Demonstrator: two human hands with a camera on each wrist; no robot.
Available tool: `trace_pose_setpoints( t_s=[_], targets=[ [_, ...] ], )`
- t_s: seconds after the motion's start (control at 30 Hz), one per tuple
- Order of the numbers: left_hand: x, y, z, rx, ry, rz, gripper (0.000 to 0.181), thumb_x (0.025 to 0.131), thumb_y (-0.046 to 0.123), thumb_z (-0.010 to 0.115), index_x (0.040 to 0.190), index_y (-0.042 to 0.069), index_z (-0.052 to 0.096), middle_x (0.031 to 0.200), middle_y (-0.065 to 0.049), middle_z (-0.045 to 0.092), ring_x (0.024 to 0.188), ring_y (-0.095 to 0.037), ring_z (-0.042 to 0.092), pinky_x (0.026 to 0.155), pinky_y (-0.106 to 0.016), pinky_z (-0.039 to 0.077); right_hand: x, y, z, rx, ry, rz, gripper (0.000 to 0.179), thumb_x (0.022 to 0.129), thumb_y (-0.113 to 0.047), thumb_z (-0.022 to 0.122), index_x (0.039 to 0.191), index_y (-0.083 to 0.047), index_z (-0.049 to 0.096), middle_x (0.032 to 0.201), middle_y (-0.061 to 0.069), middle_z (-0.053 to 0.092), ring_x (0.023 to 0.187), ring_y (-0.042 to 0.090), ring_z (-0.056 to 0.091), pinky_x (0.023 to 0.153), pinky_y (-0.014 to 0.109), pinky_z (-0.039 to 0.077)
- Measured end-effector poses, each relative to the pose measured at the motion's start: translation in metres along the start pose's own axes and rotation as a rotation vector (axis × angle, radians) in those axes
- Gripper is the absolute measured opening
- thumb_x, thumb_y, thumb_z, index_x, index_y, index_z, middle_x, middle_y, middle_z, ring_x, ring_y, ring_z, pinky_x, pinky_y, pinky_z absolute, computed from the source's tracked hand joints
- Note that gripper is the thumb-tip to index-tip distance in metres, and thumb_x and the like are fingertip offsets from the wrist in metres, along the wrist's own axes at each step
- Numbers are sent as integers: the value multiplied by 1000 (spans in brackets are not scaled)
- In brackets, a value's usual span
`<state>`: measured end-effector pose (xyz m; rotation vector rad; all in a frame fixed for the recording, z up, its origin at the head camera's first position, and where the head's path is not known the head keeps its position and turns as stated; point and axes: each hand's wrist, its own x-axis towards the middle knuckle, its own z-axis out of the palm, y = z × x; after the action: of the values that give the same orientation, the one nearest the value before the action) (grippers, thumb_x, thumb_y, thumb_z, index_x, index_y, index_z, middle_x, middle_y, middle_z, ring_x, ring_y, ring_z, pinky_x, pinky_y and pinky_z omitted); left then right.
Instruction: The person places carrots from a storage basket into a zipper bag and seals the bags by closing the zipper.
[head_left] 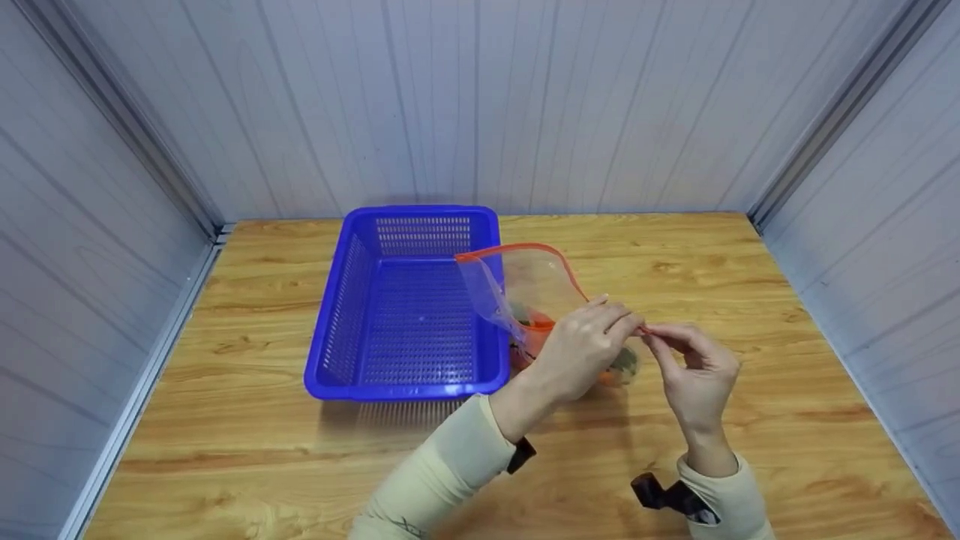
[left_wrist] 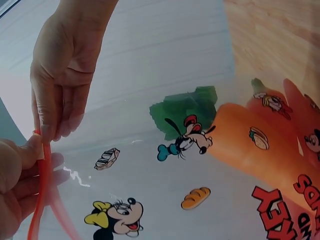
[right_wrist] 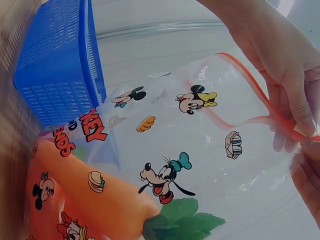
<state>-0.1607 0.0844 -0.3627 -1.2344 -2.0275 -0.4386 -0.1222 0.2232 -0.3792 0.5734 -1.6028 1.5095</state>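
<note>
A clear zip bag (head_left: 536,274) with an orange-red zip edge and printed cartoon figures stands beside the basket. Through its wall show an orange carrot (right_wrist: 117,200) with green leaves (right_wrist: 180,220) and some red, rounded shapes (left_wrist: 274,107), partly hidden by the print. My left hand (head_left: 581,341) pinches the zip edge near the bag's right corner. Close beside it, the fingertips of my right hand (head_left: 697,367) pinch the end of the same edge. Left of the hands, the bag's mouth gapes in a loop.
A blue plastic basket (head_left: 409,391) with slotted walls stands left of the bag, whose mouth overlaps its right rim in the head view. Both are on a wood-grain table (head_left: 247,442). Pale panel walls (head_left: 480,112) enclose the back and both sides.
</note>
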Motion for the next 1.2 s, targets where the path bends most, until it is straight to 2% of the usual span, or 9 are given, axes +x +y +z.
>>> trace_pose_setpoints(
  t_s=[0.17, 0.3, 0.5, 0.63, 0.73, 0.97, 1.2],
  targets=[
    [-3, -6, -1, 36, 9, -3, 13, 85, 5, 57, 95, 6, 65, 91, -2, 64, 88, -11, 59, 89, -25, 42, 2, -3, -1, -46, -3, -17, 16, 63, 31, 57, 74, 19, 60, 72, 22, 62, 69, 19, 63, 65, 23, 51],
    [-6, -16, -4, 59, 20, -22, 13, 83, 3, 58, 93, 6, 66, 89, -2, 64, 85, -10, 60, 88, -24, 43, 3, -3, -5, -12, 17, -13, 12, 65, 29, 57, 74, 21, 59, 71, 24, 62, 68, 21, 63, 64, 23, 51],
    [-14, -33, -10, 44, 49, -66, 11, 82, 2, 59, 90, 4, 66, 87, -4, 65, 82, -13, 61, 86, -26, 44, 6, -1, -11, 9, 49, -23, 13, 64, 31, 54, 73, 22, 58, 70, 24, 61, 65, 20, 63, 62, 22, 51],
    [-21, -46, -16, 57, 66, -111, 11, 81, 3, 60, 89, 2, 66, 86, -6, 65, 82, -16, 62, 85, -26, 45, 9, -1, -15, -15, 73, -24, 13, 64, 31, 54, 73, 22, 58, 69, 24, 62, 64, 19, 63, 60, 21, 51],
    [-28, -57, -20, 61, 82, -159, 13, 79, -3, 60, 89, 1, 66, 86, -7, 65, 82, -18, 62, 85, -27, 45, 12, -1, -19, -33, 103, -19, 11, 64, 30, 55, 72, 23, 58, 68, 24, 62, 62, 19, 62, 59, 20, 50],
    [-45, -83, -30, 91, 141, -252, 11, 83, 8, 59, 85, 0, 66, 83, -8, 66, 79, -19, 62, 85, -28, 45, 17, -1, -28, -80, 159, -4, 8, 66, 28, 56, 72, 24, 57, 67, 23, 61, 59, 18, 61, 56, 20, 49],
    [-61, -99, -42, 129, 178, -319, 13, 83, 11, 58, 85, 0, 65, 81, -9, 64, 77, -22, 62, 76, -31, 49, 21, 1, -40, -32, 204, 19, 6, 67, 28, 56, 73, 26, 56, 67, 23, 62, 58, 20, 61, 56, 21, 50]
  ],
)
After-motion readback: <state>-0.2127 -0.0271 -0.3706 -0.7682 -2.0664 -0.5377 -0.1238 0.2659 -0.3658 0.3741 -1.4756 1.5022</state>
